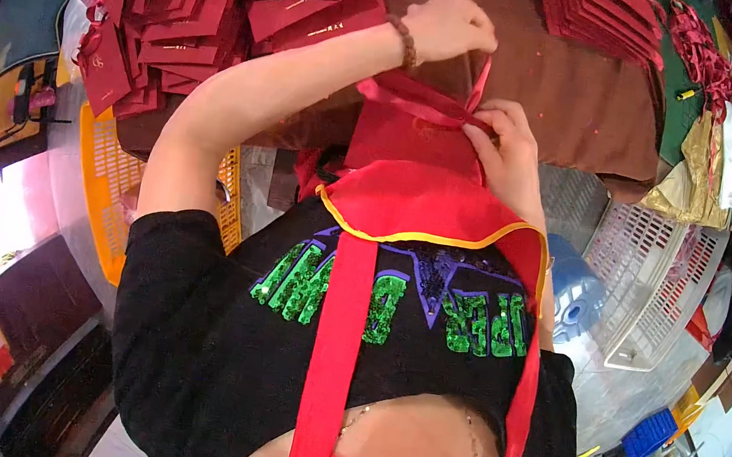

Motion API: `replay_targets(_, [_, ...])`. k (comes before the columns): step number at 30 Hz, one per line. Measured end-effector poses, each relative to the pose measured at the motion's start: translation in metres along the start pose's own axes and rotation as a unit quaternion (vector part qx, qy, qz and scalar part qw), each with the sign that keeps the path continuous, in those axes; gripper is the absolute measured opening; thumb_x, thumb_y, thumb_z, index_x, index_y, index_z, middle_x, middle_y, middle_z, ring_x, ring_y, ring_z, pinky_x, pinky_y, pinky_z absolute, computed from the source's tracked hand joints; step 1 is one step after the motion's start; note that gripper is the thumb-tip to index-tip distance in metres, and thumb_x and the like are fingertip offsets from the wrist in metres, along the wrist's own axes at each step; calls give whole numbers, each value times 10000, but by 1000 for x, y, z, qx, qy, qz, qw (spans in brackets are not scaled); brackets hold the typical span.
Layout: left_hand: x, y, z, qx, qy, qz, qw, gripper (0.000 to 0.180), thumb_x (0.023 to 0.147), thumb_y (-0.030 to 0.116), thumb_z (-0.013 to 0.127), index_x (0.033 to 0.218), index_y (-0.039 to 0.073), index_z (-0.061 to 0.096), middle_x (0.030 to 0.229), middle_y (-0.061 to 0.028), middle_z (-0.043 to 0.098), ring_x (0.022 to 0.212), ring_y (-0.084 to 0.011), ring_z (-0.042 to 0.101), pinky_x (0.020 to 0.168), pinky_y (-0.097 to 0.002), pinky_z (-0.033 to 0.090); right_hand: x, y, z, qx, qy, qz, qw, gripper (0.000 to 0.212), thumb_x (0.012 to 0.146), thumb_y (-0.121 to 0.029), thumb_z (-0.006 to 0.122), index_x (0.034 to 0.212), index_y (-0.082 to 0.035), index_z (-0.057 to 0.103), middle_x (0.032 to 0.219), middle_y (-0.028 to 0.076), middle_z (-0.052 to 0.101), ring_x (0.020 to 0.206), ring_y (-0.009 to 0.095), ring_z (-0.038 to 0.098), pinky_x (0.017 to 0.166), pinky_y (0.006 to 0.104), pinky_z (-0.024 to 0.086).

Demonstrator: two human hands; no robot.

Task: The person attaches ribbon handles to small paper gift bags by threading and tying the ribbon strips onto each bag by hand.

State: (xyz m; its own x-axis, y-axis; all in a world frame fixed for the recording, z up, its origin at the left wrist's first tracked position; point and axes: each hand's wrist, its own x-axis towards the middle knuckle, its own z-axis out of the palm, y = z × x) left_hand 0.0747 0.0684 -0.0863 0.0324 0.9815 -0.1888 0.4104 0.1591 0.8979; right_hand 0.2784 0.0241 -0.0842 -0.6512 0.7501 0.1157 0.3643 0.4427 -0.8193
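Dark red covers the bag point(386, 146) at the near edge of the brown cloth point(575, 117), just in front of the person's red apron point(424, 208) with its yellow trim. A ribbon point(415, 99) of a brighter red runs across the bag's upper part, and one length of it rises toward the left hand point(448, 28). That hand is bent over above the bag, thumb and fingers closed together on the raised length; the exact pinch is partly hidden. Lower down, the right hand point(510, 150) sits at the bag's right side, thumb and forefinger narrowed on the ribbon where its strands meet. A beaded bracelet point(406, 41) circles the left wrist. More dark red bags lie in overlapping rows point(183, 1) on the left, and another stack point(597, 19) fans out at the far right. An orange basket point(98, 193) stands to the left, a white basket point(640, 288) to the right.
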Motion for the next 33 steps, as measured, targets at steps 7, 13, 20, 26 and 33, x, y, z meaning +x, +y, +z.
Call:
replay_targets(7, [-4, 7, -44, 239, 29, 175, 954, 278, 908, 276, 502, 984, 22, 584, 904, -63, 569, 830, -194, 541, 760, -289, 434, 3, 12, -2, -42, -5, 71, 997, 199, 787, -84, 626, 960, 2, 580, 951, 129, 585, 886, 245, 569, 748, 312, 461])
replay_targets(13, [-77, -20, -55, 315, -117, 148, 930, 442, 826, 302, 596, 1190, 71, 495, 1038, -125, 594, 958, -288, 548, 838, -387, 436, 18, 10, -7, -137, 85, 10, 987, 234, 802, -45, 574, 1033, -14, 564, 1004, 125, 598, 943, 273, 564, 819, 348, 450])
replay_targets(20, [-101, -33, -28, 432, 2, 192, 881, 499, 745, 219, 649, 1201, 131, 464, 904, -44, 597, 889, -231, 571, 744, -400, 431, 56, 14, 27, -65, -23, -86, 994, 180, 845, -63, 513, 1000, 2, 577, 934, 171, 592, 888, 331, 572, 779, 358, 457])
replay_targets(26, [-121, -34, -27, 343, -8, 175, 923, 549, 759, 245, 647, 1248, 111, 435, 890, -73, 594, 868, -244, 570, 740, -381, 414, 50, 1, 24, -119, -35, -104, 987, 160, 829, -75, 543, 958, -1, 600, 896, 150, 592, 863, 319, 573, 750, 372, 455])
replay_targets(33, [-147, -41, -45, -55, -49, -49, 996, 379, 823, 108, 595, 1193, 77, 522, 737, -33, 578, 678, -114, 540, 639, -247, 417, 53, 5, 18, -57, -67, -47, 995, 177, 830, -96, 558, 976, -5, 600, 876, 123, 603, 840, 260, 591, 755, 325, 456])
